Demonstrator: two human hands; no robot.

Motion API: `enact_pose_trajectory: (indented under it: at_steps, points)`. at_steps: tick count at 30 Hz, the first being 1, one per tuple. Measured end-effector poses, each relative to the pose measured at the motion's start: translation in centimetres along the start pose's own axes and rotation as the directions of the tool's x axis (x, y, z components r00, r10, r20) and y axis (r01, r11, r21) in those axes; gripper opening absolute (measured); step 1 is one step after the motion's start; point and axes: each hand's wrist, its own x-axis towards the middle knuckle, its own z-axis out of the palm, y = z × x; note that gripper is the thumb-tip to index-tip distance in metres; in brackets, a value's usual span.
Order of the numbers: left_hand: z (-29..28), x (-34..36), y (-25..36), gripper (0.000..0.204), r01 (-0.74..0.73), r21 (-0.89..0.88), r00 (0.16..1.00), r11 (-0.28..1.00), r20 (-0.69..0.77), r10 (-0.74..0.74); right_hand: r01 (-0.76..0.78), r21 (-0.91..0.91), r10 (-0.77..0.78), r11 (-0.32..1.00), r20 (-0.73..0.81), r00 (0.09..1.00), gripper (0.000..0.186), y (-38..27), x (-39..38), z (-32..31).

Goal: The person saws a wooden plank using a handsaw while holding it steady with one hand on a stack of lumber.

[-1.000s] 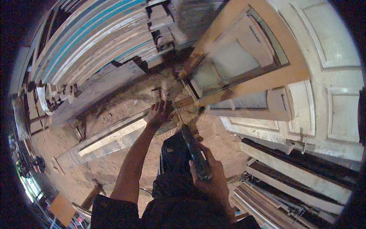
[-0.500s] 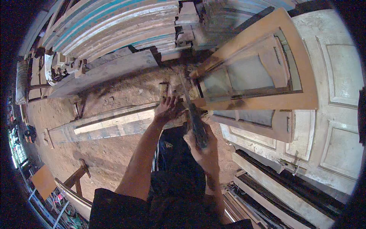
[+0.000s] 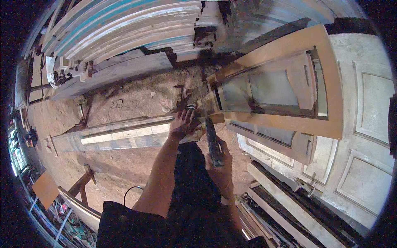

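Note:
My right hand [image 3: 221,163] is closed round the long dark handle of a tool [image 3: 212,138], which looks like a saw, its thin blade [image 3: 202,99] pointing away from me beside my left hand. My left hand [image 3: 182,123] rests with fingers spread on the near end of a long weathered beam [image 3: 111,128] lying crosswise. A small shiny object [image 3: 190,108] is by its fingertips; I cannot make it out. A short piece of brown wood [image 3: 217,119] crosses under the blade, touching or very near the beam's right end.
Brown glazed panels [image 3: 333,91] lean on pale panelled doors [image 3: 362,173] at the right. Stacked timber [image 3: 115,29] and a wide grey board [image 3: 124,66] lie at the back. Planks [image 3: 285,198] lie at the lower right; a wooden stand [image 3: 82,184] is at the lower left.
My view has tilted. The tool in my right hand has swung more upright beside my left hand, which stays on the beam.

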Motion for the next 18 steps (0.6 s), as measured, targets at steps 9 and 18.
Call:
enact_pose_trajectory:
  at_steps: [9,18]
  points:
    - [1.4,-0.1,0.1,0.086,0.088,-0.029,0.994,0.996,0.068,-0.086,0.148,-0.096,-0.161,0.984,-0.151,0.975,0.049,-1.3,-3.6,-0.8]
    - [-2.7,1.3,0.5,0.092,0.292,-0.238,0.937,0.926,0.267,-0.227,-0.174,-0.177,0.173,0.969,-0.023,0.985,0.053,-4.8,-6.6,-4.4]
